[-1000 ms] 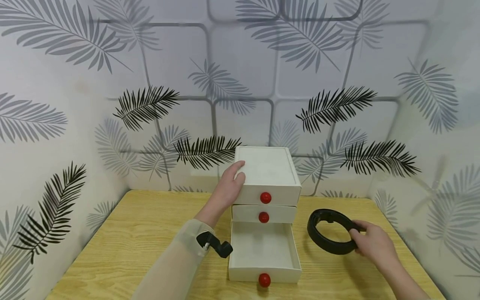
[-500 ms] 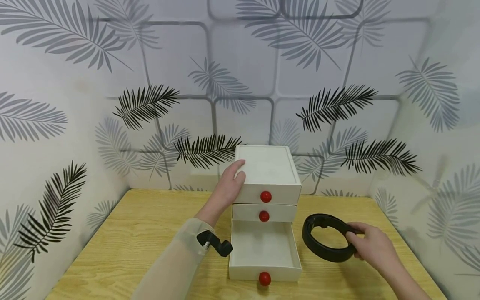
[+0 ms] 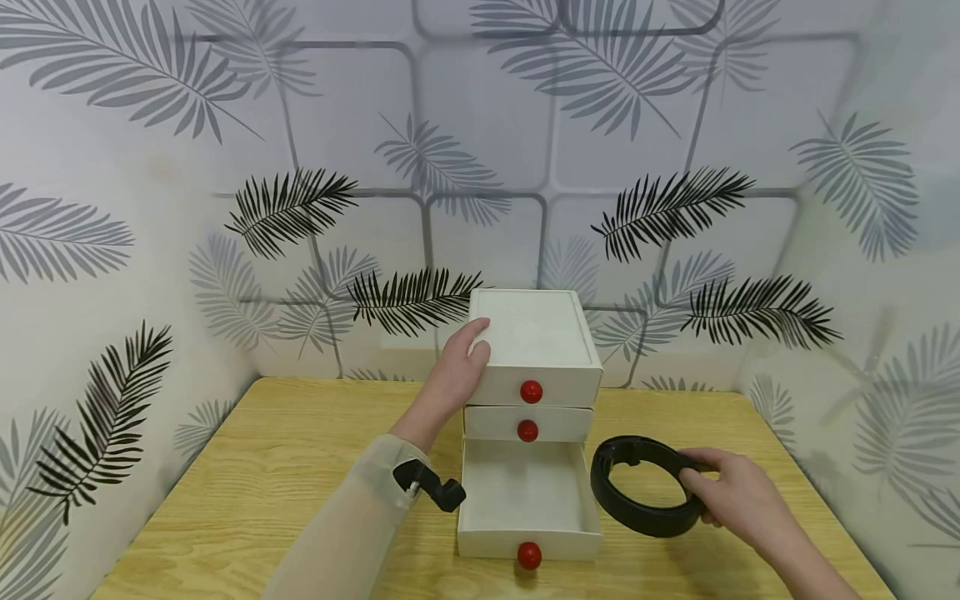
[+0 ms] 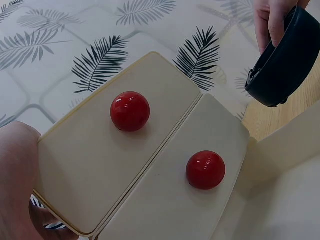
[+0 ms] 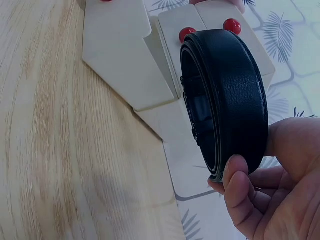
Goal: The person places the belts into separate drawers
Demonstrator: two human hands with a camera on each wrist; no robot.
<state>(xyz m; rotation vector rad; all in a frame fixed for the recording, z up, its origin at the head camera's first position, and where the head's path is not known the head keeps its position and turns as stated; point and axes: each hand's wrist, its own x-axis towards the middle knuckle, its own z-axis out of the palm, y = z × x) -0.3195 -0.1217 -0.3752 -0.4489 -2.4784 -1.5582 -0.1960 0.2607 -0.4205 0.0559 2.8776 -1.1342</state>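
Note:
A coiled black leather belt (image 3: 633, 512) is in my right hand (image 3: 738, 496), pinched between thumb and fingers at the coil's right side. It is held up over the table, just right of the pulled-out bottom drawer (image 3: 525, 483). The right wrist view shows the belt (image 5: 240, 90) large, with its buckle part inside the loop. My left hand (image 3: 459, 367) rests on the upper left edge of a white drawer cabinet (image 3: 536, 329), with two digits lying on its top. In the left wrist view, part of this hand (image 4: 17, 175) shows at the cabinet's corner.
The upper two drawers are closed, each with a red ball knob (image 3: 531, 392). A third red knob (image 3: 529, 556) is on the bottom drawer's front. The cabinet stands on a wood-grain table (image 3: 322, 467), before a leaf-patterned wall (image 3: 480, 125). A black clip (image 3: 431, 486) sits on my left wrist.
My right hand has brought the belt leftward and slightly nearer, towards the bottom drawer's right side. The left hand and the cabinet stay where they were.

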